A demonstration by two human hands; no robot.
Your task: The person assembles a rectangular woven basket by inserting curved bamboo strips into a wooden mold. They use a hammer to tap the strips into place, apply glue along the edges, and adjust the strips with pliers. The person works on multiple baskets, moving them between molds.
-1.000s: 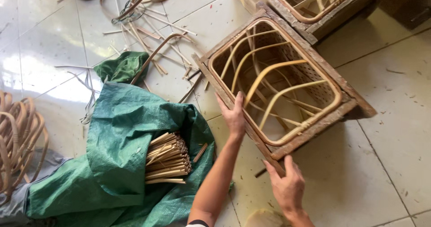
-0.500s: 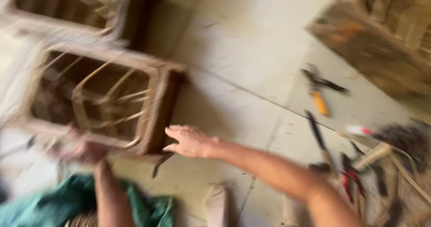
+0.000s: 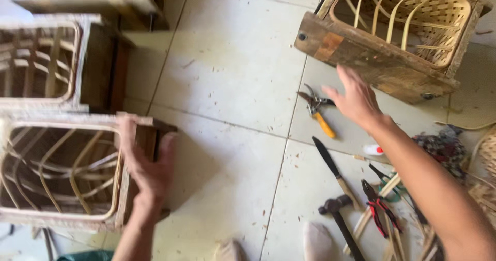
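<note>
bright daylight, strongest at upper left, where the tiled floor (image 3: 232, 59) glares white. soft shadow beside the wooden frame (image 3: 139, 137) by my left hand (image 3: 150, 168). motion blur smears left side; right side sharper.

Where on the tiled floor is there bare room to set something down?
Bare tiles lie between the wooden frame under the left hand and the pruning shears near the right hand. Crowded: lower right, around knife, hammer and pliers.
</note>
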